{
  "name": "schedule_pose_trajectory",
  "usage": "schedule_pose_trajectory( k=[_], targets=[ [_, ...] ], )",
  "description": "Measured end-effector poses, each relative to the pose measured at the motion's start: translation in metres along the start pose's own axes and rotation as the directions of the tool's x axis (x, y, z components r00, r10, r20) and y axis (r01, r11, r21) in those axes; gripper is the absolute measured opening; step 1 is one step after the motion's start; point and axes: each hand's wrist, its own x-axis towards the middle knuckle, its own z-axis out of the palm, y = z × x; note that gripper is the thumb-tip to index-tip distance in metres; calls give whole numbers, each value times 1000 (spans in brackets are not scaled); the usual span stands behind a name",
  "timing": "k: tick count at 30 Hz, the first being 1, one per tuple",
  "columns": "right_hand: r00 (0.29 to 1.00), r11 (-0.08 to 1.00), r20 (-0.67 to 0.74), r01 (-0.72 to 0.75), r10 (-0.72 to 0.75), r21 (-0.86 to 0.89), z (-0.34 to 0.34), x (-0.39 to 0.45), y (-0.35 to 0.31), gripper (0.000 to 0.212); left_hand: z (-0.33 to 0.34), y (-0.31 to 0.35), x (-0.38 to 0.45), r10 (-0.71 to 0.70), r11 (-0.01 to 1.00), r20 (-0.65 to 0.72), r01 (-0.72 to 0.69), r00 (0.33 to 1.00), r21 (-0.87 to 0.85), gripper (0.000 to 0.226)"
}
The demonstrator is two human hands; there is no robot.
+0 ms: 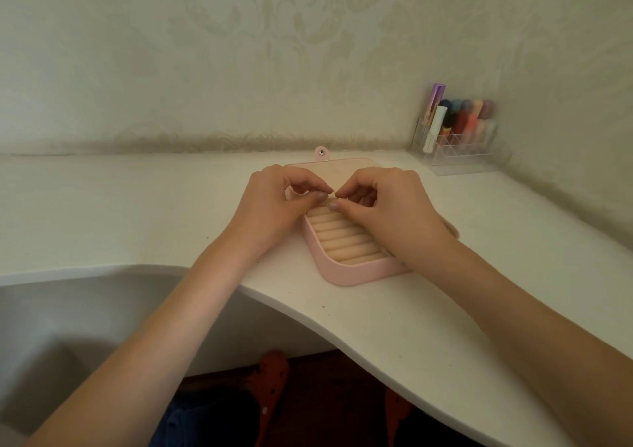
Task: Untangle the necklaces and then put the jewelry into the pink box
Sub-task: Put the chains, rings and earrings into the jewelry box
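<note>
Over the open pink box [346,272] at desk [137,200] centre, left hand [274,203] and right hand [387,207] meet, fingertips pinched on something too fine to make out, likely a necklace. Untangling appears underway; boxing follows. Cosmetics organiser [455,145] at two o'clock.

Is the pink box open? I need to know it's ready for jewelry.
Open: the pink box shows its ring rolls, and the lid lies flat behind it.
</note>
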Motion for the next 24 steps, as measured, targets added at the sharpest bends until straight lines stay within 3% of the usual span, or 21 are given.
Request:
schedule_pose_trajectory(
  k=[10,19,24],
  targets=[
    [998,998,60,-3,7,-65,-1,-3,-4,13,-2,3,-1,-60,996,14,61,998,-68,15],
    [998,998,63,22,-19,-51,1,-4,-5,11,-10,6,0,14,1000,68,-16,998,17,23],
    [998,986,-22,-53,57,157,0,-2,-7,8,-21,6,2,9,1000,175,-11,984,11,21]
  ],
)
